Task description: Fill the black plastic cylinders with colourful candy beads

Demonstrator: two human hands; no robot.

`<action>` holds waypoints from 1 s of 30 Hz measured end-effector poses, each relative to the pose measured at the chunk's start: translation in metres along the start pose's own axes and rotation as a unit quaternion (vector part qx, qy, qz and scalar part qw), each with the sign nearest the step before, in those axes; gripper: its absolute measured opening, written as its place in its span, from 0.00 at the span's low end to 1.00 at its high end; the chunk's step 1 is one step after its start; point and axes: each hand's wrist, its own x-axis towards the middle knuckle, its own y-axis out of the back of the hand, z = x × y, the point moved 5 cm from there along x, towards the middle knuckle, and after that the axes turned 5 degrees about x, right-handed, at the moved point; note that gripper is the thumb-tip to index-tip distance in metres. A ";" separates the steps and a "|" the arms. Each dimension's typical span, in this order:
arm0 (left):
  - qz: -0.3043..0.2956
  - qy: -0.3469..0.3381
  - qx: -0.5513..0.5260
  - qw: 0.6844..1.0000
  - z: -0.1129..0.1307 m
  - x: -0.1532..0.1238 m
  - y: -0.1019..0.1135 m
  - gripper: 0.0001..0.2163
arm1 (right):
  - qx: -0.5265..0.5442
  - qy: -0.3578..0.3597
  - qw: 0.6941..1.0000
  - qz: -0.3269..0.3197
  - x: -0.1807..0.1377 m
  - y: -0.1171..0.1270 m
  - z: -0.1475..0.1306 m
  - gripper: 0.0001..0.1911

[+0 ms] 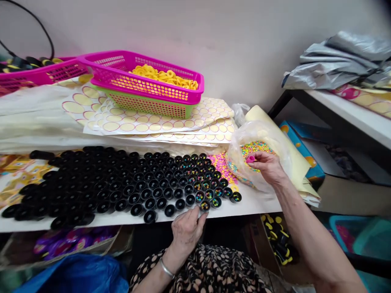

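Observation:
My left hand (187, 228) is at the table's front edge, its thumb and fingertips closed round a small black cup (205, 206) that has colourful beads inside. Above a clear plastic bag (282, 146), my right hand (269, 166) pinches a small pink cup (250, 159). Tiny multicoloured beads (258, 148) fill the bag. Rows of upright black cups (134, 198) cover much of the table. Several at the right end contain beads; those further left look empty inside. Pink pieces (224, 165) lie between the cups and the bag.
A pink basket (146, 87) of yellow rings sits in a green basket (152, 106) on stacked sticker sheets (210, 116). Grey plastic bags (336, 61) lie on a shelf at right. Below the table are a box of purple packets (73, 242) and a box of black-and-yellow pieces (279, 240).

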 end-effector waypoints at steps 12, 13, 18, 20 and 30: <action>0.003 -0.010 -0.020 1.000 -0.002 -0.005 -0.001 0.08 | -0.238 0.046 0.970 -0.016 0.008 -0.036 -0.010 0.10; 0.008 -0.012 -0.019 1.000 -0.002 -0.005 0.000 0.08 | -0.318 0.043 0.947 0.010 0.019 -0.022 -0.008 0.09; 0.020 -0.018 -0.016 1.000 -0.003 -0.004 -0.001 0.08 | -0.468 0.003 0.883 -0.014 0.047 0.002 0.006 0.04; 0.018 -0.019 -0.016 1.000 -0.003 -0.004 -0.001 0.08 | -0.456 -0.012 0.889 -0.042 0.050 -0.002 0.014 0.04; 0.039 -0.024 -0.018 0.999 -0.003 -0.001 0.001 0.08 | -0.223 0.005 0.975 -0.008 0.030 0.021 0.008 0.12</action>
